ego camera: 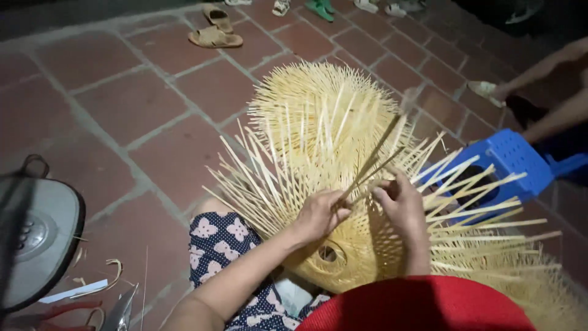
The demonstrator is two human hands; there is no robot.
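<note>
Scene: A half-woven bamboo basket point(343, 245) is seen from above, resting on the lap of a seated person, over a dark floral-print garment point(223, 242).
Basket: Its woven body lies low in the frame, with an oval opening facing the camera; loose pale splints point(318, 116) fan out upward and to the right.
Left hand: The left hand point(318, 214) is laid on the basket's upper edge, fingers curled shut around a thin bamboo strip point(373, 160) near its lower end.
Right hand: The right hand point(398, 202) is placed just beside the left, fingers bent narrowly and pinched on the same strip; the exact contact is partly hidden.
Strip: The strip is held slanting up and to the right, above the fanned splints.
Foreground: A red rounded shape point(422, 303) is seen at the bottom edge, in front of the basket.
Floor: Red brick tiles point(122, 110) are covered with a few bamboo shavings at lower left, beside a grey electric fan point(43, 236).
Surroundings: A blue plastic stool point(514, 160) stands to the right, partly behind the splints; another person's bare legs point(551, 92) are seen beyond it, and tan sandals point(214, 30) lie at the top.
</note>
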